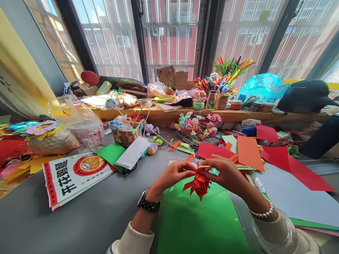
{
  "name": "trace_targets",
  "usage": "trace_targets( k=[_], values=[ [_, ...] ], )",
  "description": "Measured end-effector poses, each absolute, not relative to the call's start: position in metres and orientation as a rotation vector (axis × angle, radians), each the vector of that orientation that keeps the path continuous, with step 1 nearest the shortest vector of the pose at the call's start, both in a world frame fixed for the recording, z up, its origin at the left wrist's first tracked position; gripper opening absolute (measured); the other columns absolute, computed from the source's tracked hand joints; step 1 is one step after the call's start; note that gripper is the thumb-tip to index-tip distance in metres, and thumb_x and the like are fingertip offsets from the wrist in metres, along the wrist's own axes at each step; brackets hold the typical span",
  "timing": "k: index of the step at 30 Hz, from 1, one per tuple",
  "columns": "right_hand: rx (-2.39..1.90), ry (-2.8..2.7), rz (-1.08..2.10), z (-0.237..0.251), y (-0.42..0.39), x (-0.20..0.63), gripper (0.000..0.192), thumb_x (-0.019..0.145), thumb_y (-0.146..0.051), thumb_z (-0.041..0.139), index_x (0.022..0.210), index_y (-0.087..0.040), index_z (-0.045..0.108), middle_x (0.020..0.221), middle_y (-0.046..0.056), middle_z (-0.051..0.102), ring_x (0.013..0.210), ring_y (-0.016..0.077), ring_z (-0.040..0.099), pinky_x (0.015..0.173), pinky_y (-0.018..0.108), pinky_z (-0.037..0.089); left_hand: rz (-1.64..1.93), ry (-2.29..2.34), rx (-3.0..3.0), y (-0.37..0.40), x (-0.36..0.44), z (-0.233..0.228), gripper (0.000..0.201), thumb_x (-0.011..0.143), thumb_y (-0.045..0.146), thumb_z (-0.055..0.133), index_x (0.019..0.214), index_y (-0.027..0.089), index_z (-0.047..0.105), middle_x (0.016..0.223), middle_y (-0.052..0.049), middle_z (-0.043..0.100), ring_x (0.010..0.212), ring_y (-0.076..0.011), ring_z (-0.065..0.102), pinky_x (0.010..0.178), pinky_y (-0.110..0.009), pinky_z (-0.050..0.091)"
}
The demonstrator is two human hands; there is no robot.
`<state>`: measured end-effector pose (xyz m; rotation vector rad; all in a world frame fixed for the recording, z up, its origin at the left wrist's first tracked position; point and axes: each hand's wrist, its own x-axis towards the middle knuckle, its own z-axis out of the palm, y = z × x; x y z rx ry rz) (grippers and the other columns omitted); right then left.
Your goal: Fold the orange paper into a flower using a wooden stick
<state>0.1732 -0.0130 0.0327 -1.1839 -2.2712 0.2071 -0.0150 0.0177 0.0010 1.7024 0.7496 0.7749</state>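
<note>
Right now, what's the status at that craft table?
Both hands, left hand and right hand, pinching orange paper flower on thin stick. Above green sheet. Nothing blocking.

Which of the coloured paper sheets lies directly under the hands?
The big green sheet nearest the camera; the red sheets and the orange sheet lie farther off to the right.

Left hand (173, 175) and right hand (225, 173) are pinching a red paper flower (199, 183) on a thin stick (203, 167), holding it above a green sheet (196, 222) lying on the grey desk (87, 218). Coloured papers (249, 151) are lying just beyond.
</note>
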Motion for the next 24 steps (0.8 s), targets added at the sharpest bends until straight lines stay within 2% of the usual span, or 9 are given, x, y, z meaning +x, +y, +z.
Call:
trace_targets(
  k=[4,8,11,14,17,20,24],
  values=[
    [-1.045,-2.147,0.248,0.032,-0.014,0.172,0.008,0.076,-0.021,0.055,0.079,-0.021,0.063,0.068,0.000,0.063,0.063,0.0129,0.050,0.057,0.022,0.039,0.820,0.660,1.251,0.019,-0.012,0.001,0.031,0.065,0.037,0.065,0.084,0.013,0.064,0.079,-0.004,0.063,0.070,-0.0137,0.057,0.067,-0.025,0.043],
    [-1.029,-2.096,0.217,0.026,-0.015,0.168,0.007,0.075,-0.018,0.055,0.078,-0.018,0.061,0.069,0.002,0.063,0.062,0.0128,0.050,0.055,0.022,0.040,0.786,0.601,1.108,0.017,-0.006,-0.005,0.028,0.061,0.035,0.069,0.076,0.011,0.064,0.065,-0.001,0.060,0.057,-0.0086,0.054,0.058,-0.020,0.040],
    [-1.070,-2.112,0.226,0.024,-0.015,0.167,0.007,0.074,-0.018,0.056,0.080,-0.019,0.060,0.071,0.002,0.063,0.064,0.0138,0.053,0.055,0.023,0.041,0.824,0.602,1.037,0.016,-0.004,-0.008,0.028,0.059,0.032,0.071,0.077,0.012,0.064,0.066,-0.001,0.061,0.057,-0.0081,0.055,0.058,-0.019,0.040],
    [-1.050,-2.124,0.200,0.023,-0.013,0.168,0.014,0.075,-0.018,0.056,0.088,-0.021,0.060,0.078,0.001,0.066,0.067,0.0138,0.057,0.068,0.028,0.043,0.837,0.612,0.961,0.016,-0.002,-0.010,0.032,0.056,0.031,0.074,0.080,0.013,0.063,0.069,-0.002,0.063,0.058,-0.0097,0.057,0.058,-0.020,0.041],
    [-0.984,-2.184,0.162,0.021,-0.012,0.169,0.021,0.075,-0.015,0.056,0.092,-0.026,0.062,0.081,-0.002,0.068,0.069,0.0131,0.059,0.081,0.033,0.039,0.847,0.651,0.909,0.016,0.000,-0.011,0.034,0.051,0.032,0.076,0.072,0.011,0.062,0.062,-0.002,0.062,0.053,-0.0098,0.056,0.055,-0.021,0.040],
    [-0.983,-2.215,0.130,0.018,-0.011,0.168,0.020,0.074,-0.015,0.058,0.088,-0.028,0.065,0.078,-0.003,0.069,0.066,0.0133,0.057,0.075,0.031,0.040,0.866,0.669,0.876,0.017,0.002,-0.014,0.036,0.047,0.033,0.078,0.067,0.010,0.059,0.056,-0.001,0.060,0.050,-0.0100,0.055,0.054,-0.022,0.040],
    [-0.965,-2.211,0.086,0.018,-0.010,0.166,0.017,0.076,-0.017,0.056,0.089,-0.026,0.065,0.077,-0.001,0.068,0.065,0.0129,0.055,0.068,0.028,0.040,0.865,0.635,0.868,0.018,0.001,-0.019,0.036,0.050,0.033,0.077,0.071,0.011,0.057,0.061,-0.001,0.061,0.054,-0.0114,0.057,0.058,-0.023,0.040]
  ],
)
